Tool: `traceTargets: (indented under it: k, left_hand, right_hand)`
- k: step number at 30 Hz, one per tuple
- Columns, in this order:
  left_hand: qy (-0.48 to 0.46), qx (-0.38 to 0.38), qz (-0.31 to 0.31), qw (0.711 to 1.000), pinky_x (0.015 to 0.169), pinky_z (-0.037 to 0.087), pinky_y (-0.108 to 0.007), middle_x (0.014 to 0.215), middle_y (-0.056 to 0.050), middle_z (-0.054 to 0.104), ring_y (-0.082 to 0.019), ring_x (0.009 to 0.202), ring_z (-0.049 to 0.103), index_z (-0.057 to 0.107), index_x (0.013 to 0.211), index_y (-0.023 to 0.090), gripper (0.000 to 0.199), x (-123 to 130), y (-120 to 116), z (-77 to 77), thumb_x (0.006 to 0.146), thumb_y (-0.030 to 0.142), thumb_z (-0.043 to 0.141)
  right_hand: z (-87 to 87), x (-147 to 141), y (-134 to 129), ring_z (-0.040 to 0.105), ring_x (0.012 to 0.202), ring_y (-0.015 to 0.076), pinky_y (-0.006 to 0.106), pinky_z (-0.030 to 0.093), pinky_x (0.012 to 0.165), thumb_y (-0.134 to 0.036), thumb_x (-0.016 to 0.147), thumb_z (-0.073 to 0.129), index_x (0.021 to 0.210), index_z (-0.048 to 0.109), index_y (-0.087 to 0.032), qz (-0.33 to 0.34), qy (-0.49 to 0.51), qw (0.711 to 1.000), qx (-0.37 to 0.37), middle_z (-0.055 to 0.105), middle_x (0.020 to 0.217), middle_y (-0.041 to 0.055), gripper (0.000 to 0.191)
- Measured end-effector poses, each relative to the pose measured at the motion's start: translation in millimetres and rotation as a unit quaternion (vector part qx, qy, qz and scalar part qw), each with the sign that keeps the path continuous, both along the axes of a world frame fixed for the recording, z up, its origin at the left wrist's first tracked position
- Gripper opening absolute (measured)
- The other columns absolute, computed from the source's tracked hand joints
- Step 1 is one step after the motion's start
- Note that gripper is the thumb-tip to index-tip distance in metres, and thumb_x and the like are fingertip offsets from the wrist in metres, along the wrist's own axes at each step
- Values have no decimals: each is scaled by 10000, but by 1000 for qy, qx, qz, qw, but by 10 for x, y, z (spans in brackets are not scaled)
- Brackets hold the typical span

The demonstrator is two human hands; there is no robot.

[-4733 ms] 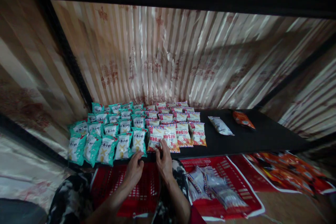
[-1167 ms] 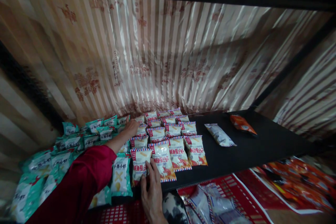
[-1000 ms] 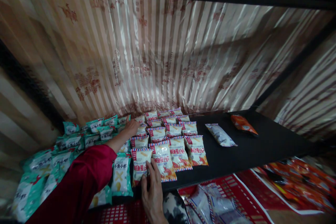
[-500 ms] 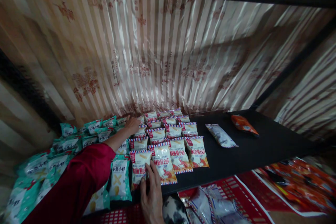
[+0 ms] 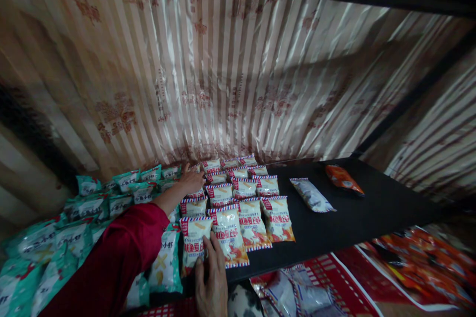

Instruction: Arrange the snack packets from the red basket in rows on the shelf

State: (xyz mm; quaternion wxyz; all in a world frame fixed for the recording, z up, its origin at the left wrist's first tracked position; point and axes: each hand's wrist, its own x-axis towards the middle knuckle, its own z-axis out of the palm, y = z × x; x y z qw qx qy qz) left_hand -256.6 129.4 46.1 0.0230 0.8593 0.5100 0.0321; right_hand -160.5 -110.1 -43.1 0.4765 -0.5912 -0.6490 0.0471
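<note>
White snack bags with red print (image 5: 244,224) stand in rows on a black shelf (image 5: 316,230). Teal snack bags (image 5: 163,261) are packed to their left. My left hand (image 5: 192,180), at the end of a dark red sleeve, reaches over the teal bags and touches the back of the leftmost white row, its fingers apart. At the front edge, my right hand (image 5: 211,277) rests against the lower right side of the front-left white bag (image 5: 194,240), thumb and fingers apart.
A silvery-white bag (image 5: 311,194) and an orange bag (image 5: 344,180) lie on the shelf to the right. Below the front edge are a red basket (image 5: 351,282) with white bags and a pile of orange packets (image 5: 424,262). A patterned curtain (image 5: 223,74) hangs behind.
My left hand has shifted slightly right and its fingers have spread over the back white bags. The front-left white bag sits slightly further left in view; my right hand remains beside it.
</note>
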Motion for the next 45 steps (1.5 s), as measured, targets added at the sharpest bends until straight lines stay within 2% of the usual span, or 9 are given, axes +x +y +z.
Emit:
traceTargets:
  k: [5, 11, 18, 26, 31, 35, 38, 43, 45]
  left_hand:
    - [12, -17, -2, 1000, 1051, 119, -561, 1013, -49, 679, -235, 1140, 487, 634, 891, 228, 315, 9, 24, 4, 872, 275, 324]
    - [6, -23, 14, 1000, 1048, 183, -533, 1210, -98, 589, -233, 1211, 439, 470, 1208, 203, 386, 58, 68, -51, 863, 292, 322]
    - [17, -39, 5, 999, 1075, 120, -526, 1298, -168, 514, -254, 1230, 436, 283, 1350, 122, 551, 74, 44, -54, 848, 338, 356]
    - [7, -51, 1, 999, 1057, 211, -482, 1230, -146, 579, -234, 1175, 503, 344, 1312, 137, 483, 71, 36, 1, 863, 314, 353]
    - [-20, -20, 14, 1000, 1024, 291, -460, 1208, -142, 590, -237, 1147, 523, 416, 1260, 133, 422, 32, -34, 155, 851, 220, 362]
    - [-56, 30, -4, 998, 1010, 347, -373, 1167, -115, 604, -207, 1134, 523, 533, 1141, 146, 347, 30, -210, 348, 836, 151, 368]
    - [-82, 50, -38, 995, 1023, 357, -312, 1141, -77, 619, -164, 1142, 511, 590, 1058, 163, 322, 43, -449, 448, 844, 126, 352]
    - [-202, 58, -144, 967, 1042, 383, -336, 1165, -67, 619, -164, 1194, 478, 629, 1014, 163, 316, 33, -1048, 459, 864, 152, 351]
    - [-215, 46, -181, 958, 1028, 412, -348, 1166, -55, 622, -162, 1206, 471, 624, 1036, 181, 328, -11, -1304, 433, 871, 152, 342]
  right_hand:
    - [-28, 25, 6, 496, 1201, 258, 410, 524, 890, -230, 876, 451, 1297, 457, -207, -4, -7, 1000, -10, 481, 1335, 137, 422]
    - [-38, -38, 11, 489, 1205, 256, 408, 516, 896, -253, 885, 439, 1274, 481, -216, -16, 29, 999, 1, 479, 1335, 126, 393]
    - [-36, -120, 19, 474, 1216, 260, 434, 483, 933, -286, 900, 411, 1254, 499, -225, -38, 80, 996, -1, 488, 1327, 111, 370]
    - [-63, -121, 17, 488, 1202, 273, 447, 498, 915, -279, 892, 419, 1257, 500, -248, -46, 85, 995, 2, 491, 1327, 103, 376]
    - [-34, -61, 15, 490, 1202, 259, 419, 512, 909, -239, 881, 438, 1276, 481, -246, -30, 59, 998, 7, 485, 1335, 101, 398]
    - [-23, 6, 21, 501, 1196, 243, 378, 529, 888, -214, 862, 470, 1296, 459, -236, -6, 17, 1000, 23, 474, 1346, 111, 435]
    - [11, 3, 2, 481, 1215, 244, 396, 509, 916, -203, 857, 467, 1281, 471, -214, -14, 17, 1000, 12, 461, 1355, 123, 424]
    - [87, -36, -47, 471, 1223, 239, 409, 482, 945, -188, 851, 457, 1244, 502, -184, -19, 37, 999, 6, 476, 1340, 132, 396]
    - [104, -31, -54, 472, 1221, 237, 414, 475, 951, -188, 850, 454, 1241, 506, -182, -19, 47, 999, 12, 488, 1330, 132, 394]
